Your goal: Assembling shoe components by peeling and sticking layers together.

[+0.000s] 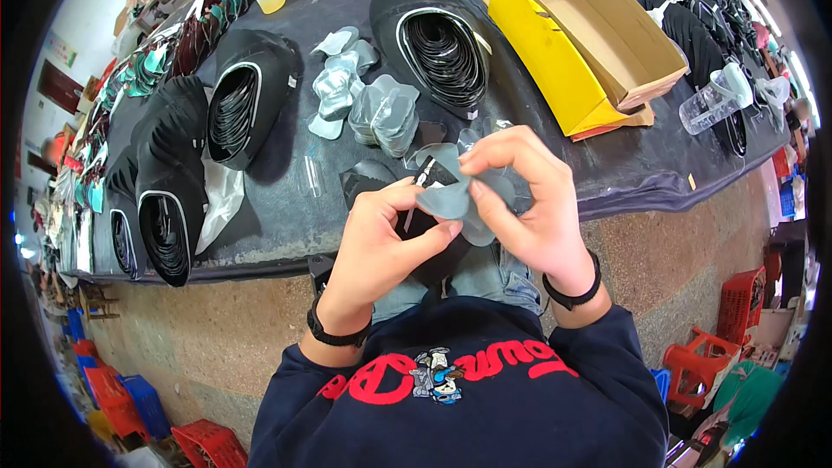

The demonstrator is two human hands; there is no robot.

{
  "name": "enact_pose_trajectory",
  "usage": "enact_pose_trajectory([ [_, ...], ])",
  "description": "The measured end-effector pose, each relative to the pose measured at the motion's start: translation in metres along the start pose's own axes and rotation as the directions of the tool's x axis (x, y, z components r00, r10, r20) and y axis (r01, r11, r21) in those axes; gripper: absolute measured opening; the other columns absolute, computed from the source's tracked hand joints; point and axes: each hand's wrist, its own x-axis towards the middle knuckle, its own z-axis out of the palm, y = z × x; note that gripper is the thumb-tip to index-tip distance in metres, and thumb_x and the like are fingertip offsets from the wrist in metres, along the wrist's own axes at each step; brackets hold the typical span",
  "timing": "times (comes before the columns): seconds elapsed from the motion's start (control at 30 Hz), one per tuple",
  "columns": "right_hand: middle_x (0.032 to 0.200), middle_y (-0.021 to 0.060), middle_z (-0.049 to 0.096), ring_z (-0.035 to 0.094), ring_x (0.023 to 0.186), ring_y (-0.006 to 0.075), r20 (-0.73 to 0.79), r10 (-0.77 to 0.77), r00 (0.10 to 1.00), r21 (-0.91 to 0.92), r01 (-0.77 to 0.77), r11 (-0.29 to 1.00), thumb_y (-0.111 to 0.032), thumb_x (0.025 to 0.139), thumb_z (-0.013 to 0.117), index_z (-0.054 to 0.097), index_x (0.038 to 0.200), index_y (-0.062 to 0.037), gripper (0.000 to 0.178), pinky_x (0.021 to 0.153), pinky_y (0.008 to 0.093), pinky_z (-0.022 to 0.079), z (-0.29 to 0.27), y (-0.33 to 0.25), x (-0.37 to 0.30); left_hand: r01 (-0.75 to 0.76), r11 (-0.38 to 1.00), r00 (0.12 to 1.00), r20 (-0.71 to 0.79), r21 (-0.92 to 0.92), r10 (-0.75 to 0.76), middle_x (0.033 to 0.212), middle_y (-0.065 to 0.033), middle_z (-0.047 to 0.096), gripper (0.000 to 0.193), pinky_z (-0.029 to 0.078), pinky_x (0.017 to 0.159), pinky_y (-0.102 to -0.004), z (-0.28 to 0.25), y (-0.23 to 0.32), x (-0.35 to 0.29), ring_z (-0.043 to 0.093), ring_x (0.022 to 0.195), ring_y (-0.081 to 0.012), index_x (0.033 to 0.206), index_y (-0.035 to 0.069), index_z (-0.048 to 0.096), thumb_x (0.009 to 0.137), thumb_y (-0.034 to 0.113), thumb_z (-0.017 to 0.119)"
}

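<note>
With the hands as the dial's centre, two hands are working one translucent grey piece: the left hand is pinching its lower-left edge between thumb and index finger, while the right hand is pinching its upper-right edge the same way. The piece is sitting just above the table's near edge.

Four stacks of nested black shells are standing around: one at 12 o'clock, one at 10, two at 9. Two piles of grey pieces are lying near 11, their exact count not showing. One yellow box is resting at 1, one clear container at 2.

The tabletop is curving from 9 to 3, giving the left hand room toward 9, before the stacks, and the right hand room toward 2, below the box.
</note>
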Motion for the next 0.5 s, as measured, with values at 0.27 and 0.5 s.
enact_pose_trajectory([
  [0.27, 0.077, 0.0062, 0.06, 0.056, 0.072, 0.0198, 0.136, -0.004, 0.991, 0.063, -0.005, 0.998, 0.007, 0.06, 0.06, 0.066, 0.084, -0.005, 0.028, 0.065, 0.0289, 0.046, 0.002, 0.0041, -0.0008, 0.104, 0.994, 0.995, -0.004, -0.031, -0.104, 0.08, 0.0, 0.056, 0.012, 0.038, 0.062, -0.0202, 0.0031, 0.0006, -0.0004, 0.047, 0.071, -0.0041, 0.084, -0.002, 0.063, 0.073, 0.003, 0.064],
  [0.5, 0.073, 0.0067, 0.058, 0.056, 0.069, 0.0218, 0.094, -0.021, 0.995, -0.026, 0.024, 0.999, 0.0, 0.066, 0.067, 0.064, 0.078, -0.0035, 0.013, 0.063, 0.0295, 0.045, 0.0055, 0.0051, -0.0047, -0.043, 0.997, 0.971, -0.23, 0.067, 0.058, 0.077, -0.003, 0.055, 0.004, 0.037, 0.062, -0.0211, 0.0048, -0.0007, -0.0015, 0.048, 0.069, -0.0067, 0.079, -0.002, 0.062, 0.076, 0.001, 0.061],
])
